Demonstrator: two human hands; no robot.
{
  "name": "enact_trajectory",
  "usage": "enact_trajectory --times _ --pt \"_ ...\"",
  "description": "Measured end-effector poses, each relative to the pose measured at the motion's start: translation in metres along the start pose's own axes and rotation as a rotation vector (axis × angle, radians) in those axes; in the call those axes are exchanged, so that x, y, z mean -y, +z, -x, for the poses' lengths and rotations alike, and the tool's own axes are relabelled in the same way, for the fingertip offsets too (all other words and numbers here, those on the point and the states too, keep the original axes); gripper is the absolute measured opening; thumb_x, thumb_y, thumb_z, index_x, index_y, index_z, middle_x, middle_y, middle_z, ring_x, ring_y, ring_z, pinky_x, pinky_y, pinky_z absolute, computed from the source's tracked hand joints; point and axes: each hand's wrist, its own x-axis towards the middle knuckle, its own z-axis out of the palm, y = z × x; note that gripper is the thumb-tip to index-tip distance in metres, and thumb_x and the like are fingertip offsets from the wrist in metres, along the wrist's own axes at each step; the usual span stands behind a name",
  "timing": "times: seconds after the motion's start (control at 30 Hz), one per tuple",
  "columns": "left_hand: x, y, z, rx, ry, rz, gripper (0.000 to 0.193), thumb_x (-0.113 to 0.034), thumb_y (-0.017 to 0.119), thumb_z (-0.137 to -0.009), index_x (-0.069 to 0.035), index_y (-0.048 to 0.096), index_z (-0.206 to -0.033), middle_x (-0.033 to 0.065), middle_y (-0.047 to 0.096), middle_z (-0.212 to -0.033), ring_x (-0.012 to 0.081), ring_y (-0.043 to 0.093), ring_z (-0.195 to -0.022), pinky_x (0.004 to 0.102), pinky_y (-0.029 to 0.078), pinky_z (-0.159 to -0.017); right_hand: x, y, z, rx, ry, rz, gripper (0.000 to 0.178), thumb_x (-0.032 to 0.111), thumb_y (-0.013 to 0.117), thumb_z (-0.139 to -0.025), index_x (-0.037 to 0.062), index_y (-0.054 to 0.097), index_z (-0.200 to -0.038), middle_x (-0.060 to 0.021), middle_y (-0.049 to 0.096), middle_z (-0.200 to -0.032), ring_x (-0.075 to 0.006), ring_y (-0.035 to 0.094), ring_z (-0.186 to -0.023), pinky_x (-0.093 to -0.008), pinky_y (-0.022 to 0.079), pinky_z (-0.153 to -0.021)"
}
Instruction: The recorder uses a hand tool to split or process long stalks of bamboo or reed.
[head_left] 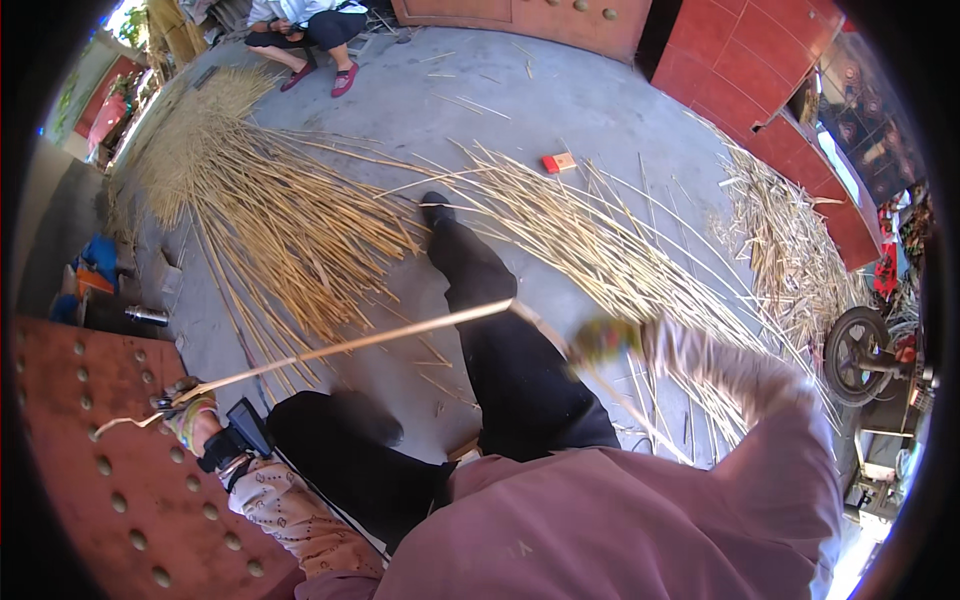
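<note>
A long, pale, dry stalk point(400, 329) stretches across my lap, with a sharp bend above my knee. My left hand point(187, 408), gloved and with a black band at the wrist, is closed round its left part, and a thin crooked end sticks out beyond. On the other side of the bend, the stalk runs down to my right hand point(606, 342), in a greenish glove. Motion blurs this hand, but it appears closed round the stalk, whose far end trails past it toward the lower right.
Golden stalks point(290, 230) fan out at the left, and paler stalks point(590, 240) lie at the right. Broken pieces point(785, 220) are heaped by a red tiled wall. A small red-and-tan box point(558, 162) lies on the floor. Another person point(305, 30) sits at the far left. A studded red door point(110, 450) stands beside my left arm.
</note>
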Motion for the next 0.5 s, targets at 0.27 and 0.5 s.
enact_trajectory --times 0.27,0.5 --pt "0.013 0.004 0.028 -0.132 -0.006 0.007 0.021 -0.025 0.047 -0.071 -0.012 0.047 -0.055 0.0007 0.045 -0.048 0.0151 0.046 -0.043 0.0315 0.042 -0.044 -0.031 0.071 0.068 -0.079 -0.119 0.269 0.025 0.025 0.058 -0.066 0.0101 0.064 -0.085 -0.006 0.061 -0.072 -0.0207 0.058 -0.064 -0.0282 0.046 -0.057" --pt "0.085 -0.044 0.023 0.118 -0.432 0.053 0.017 -0.024 0.047 -0.074 -0.011 0.048 -0.063 0.0023 0.049 -0.059 0.0169 0.048 -0.054 0.0309 0.043 -0.052 0.024 -0.133 -0.039 -0.708 -0.191 0.161 0.022 0.028 0.058 -0.065 0.0109 0.064 -0.078 -0.0061 0.059 -0.066 -0.0207 0.056 -0.058 -0.031 0.044 -0.054"
